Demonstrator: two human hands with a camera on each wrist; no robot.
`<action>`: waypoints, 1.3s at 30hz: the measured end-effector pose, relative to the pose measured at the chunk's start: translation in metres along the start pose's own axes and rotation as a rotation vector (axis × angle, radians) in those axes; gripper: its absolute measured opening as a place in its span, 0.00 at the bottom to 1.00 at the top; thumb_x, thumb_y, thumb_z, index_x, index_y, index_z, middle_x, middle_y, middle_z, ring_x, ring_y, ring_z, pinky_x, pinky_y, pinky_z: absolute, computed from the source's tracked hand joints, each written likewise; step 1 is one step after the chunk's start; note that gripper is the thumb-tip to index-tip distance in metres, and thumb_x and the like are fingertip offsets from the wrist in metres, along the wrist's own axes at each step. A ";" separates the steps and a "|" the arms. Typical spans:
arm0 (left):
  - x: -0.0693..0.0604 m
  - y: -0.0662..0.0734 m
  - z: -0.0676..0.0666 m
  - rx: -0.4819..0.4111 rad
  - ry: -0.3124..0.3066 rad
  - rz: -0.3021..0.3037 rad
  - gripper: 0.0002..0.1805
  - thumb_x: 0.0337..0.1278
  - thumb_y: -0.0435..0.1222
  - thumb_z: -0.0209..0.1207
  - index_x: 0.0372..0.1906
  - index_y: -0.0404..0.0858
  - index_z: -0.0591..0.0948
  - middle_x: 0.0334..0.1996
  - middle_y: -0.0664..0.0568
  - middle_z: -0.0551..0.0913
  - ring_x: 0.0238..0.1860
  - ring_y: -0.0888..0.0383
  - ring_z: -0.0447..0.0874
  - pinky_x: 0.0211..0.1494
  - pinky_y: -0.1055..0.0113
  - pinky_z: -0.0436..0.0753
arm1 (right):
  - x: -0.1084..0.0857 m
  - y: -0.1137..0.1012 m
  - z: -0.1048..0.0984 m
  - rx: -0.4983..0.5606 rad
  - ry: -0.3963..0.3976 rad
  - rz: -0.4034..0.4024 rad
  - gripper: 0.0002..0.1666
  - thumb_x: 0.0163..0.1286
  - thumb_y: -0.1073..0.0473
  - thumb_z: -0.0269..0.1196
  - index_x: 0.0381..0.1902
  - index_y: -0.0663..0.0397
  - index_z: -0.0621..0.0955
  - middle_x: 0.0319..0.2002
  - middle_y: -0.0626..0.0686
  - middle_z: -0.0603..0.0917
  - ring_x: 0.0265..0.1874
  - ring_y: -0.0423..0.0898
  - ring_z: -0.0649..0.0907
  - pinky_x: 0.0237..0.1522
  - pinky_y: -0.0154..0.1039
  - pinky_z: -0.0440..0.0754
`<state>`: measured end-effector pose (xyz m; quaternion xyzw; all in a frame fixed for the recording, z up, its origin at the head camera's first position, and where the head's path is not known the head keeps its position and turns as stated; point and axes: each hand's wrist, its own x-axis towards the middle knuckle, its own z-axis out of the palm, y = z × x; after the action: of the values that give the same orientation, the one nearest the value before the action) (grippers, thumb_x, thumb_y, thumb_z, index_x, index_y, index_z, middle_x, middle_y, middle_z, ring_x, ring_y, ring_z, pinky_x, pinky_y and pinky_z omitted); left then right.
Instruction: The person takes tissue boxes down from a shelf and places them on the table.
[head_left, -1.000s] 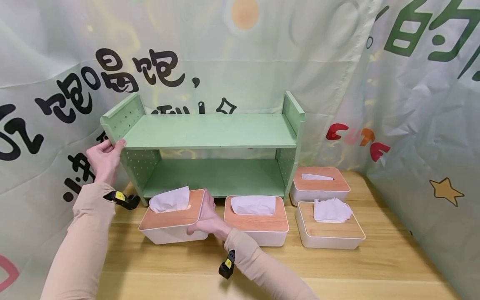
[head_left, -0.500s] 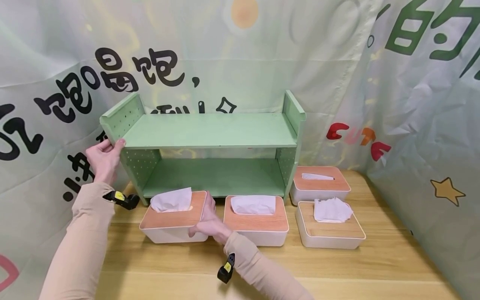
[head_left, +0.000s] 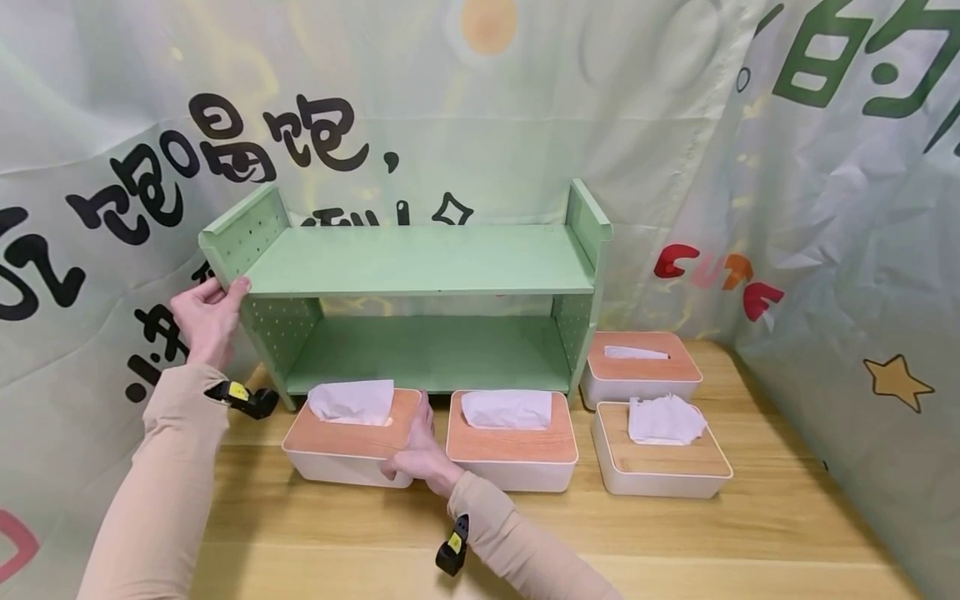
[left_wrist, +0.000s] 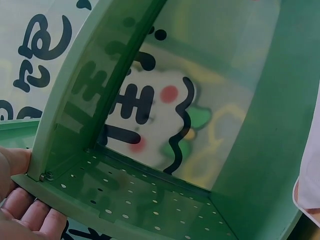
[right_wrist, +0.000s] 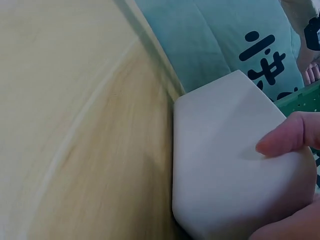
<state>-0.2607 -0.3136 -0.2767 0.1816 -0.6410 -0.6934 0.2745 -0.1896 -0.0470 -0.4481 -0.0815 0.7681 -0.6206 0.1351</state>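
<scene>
A green two-tier shelf (head_left: 420,260) stands on the table with perforated side panels. My left hand (head_left: 208,323) grips the front edge of its left side; the left wrist view shows the thumb (left_wrist: 16,161) on one face and curled fingers on the other. In front of the shelf, my right hand (head_left: 422,454) holds the right end of a white tissue box (head_left: 337,468) with a wood-look lid and a tissue sticking up. In the right wrist view, my thumb (right_wrist: 284,140) presses the box's white front wall. The fingers behind the box are mostly hidden.
Just right of my right hand sits another tissue box (head_left: 513,477). Two more, a front tissue box (head_left: 663,483) and a back tissue box (head_left: 637,388), stand at the right. Printed cloth (head_left: 465,125) hangs behind the wooden table (head_left: 360,542).
The tissue box in my right hand has shifted slightly right and lies more level than before. My left hand has stayed on the shelf's edge.
</scene>
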 end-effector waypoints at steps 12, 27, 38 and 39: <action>0.001 0.001 0.002 -0.020 -0.017 0.008 0.27 0.58 0.31 0.68 0.64 0.35 0.77 0.15 0.74 0.82 0.24 0.74 0.84 0.31 0.84 0.82 | -0.004 0.002 0.004 0.250 0.057 0.018 0.76 0.48 0.65 0.69 0.80 0.53 0.30 0.81 0.62 0.29 0.81 0.59 0.37 0.81 0.59 0.43; 0.003 0.001 0.001 0.008 0.002 0.000 0.27 0.57 0.32 0.69 0.63 0.37 0.78 0.17 0.74 0.83 0.24 0.74 0.84 0.32 0.85 0.81 | -0.004 0.017 0.006 0.198 0.010 -0.011 0.66 0.69 0.43 0.64 0.80 0.56 0.31 0.81 0.62 0.31 0.81 0.60 0.36 0.81 0.62 0.37; 0.001 -0.002 0.000 0.040 0.016 0.019 0.27 0.56 0.34 0.69 0.62 0.37 0.79 0.24 0.71 0.87 0.24 0.75 0.83 0.33 0.86 0.80 | -0.002 0.020 0.006 0.237 0.008 -0.002 0.67 0.68 0.45 0.66 0.80 0.55 0.31 0.81 0.61 0.30 0.81 0.59 0.34 0.81 0.61 0.34; 0.001 -0.002 0.000 0.039 0.015 0.016 0.27 0.56 0.34 0.69 0.62 0.37 0.79 0.24 0.71 0.87 0.24 0.75 0.83 0.33 0.86 0.80 | -0.002 0.020 0.006 0.238 0.009 0.000 0.67 0.68 0.45 0.66 0.80 0.55 0.31 0.81 0.61 0.30 0.81 0.59 0.34 0.81 0.61 0.34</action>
<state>-0.2620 -0.3141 -0.2787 0.1870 -0.6536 -0.6772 0.2815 -0.1849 -0.0478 -0.4686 -0.0620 0.6894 -0.7079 0.1403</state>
